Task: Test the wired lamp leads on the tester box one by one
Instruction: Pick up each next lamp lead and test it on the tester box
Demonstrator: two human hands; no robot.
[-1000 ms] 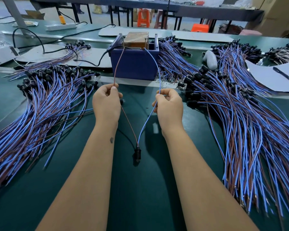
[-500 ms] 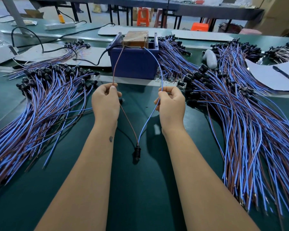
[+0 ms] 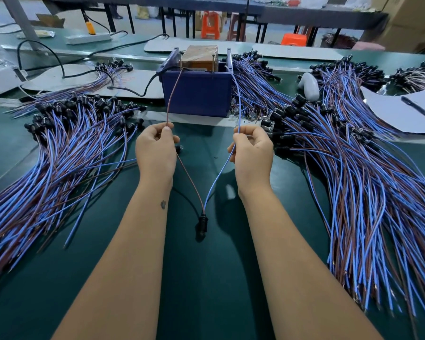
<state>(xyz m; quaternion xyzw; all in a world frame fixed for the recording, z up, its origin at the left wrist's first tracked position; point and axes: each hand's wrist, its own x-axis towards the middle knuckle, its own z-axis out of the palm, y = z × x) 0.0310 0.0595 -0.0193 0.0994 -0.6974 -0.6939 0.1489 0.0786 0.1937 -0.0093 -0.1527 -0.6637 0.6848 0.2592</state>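
Note:
The blue tester box [image 3: 196, 92] stands at the middle back of the green table, with a brown block [image 3: 198, 57] on top. My left hand [image 3: 156, 153] pinches the brown lead [image 3: 172, 94], which rises to the box's left top. My right hand [image 3: 252, 153] pinches the blue lead [image 3: 238, 101], which rises toward the box's right top. Both leads run down between my wrists to one black lamp socket [image 3: 203, 222] lying on the table. Whether the wire tips touch the box's contacts is too small to tell.
A large fan of blue and brown lamp leads [image 3: 47, 153] lies to the left, and a larger heap [image 3: 358, 173] lies to the right. A black cable [image 3: 142, 89] runs to the box. At the back right are a paper sheet [image 3: 407, 111] with a pen [image 3: 418, 107] and a white object [image 3: 309, 85].
My right hand has shifted slightly right and away from me with the blue lead. The left hand and the socket stay almost where they were.

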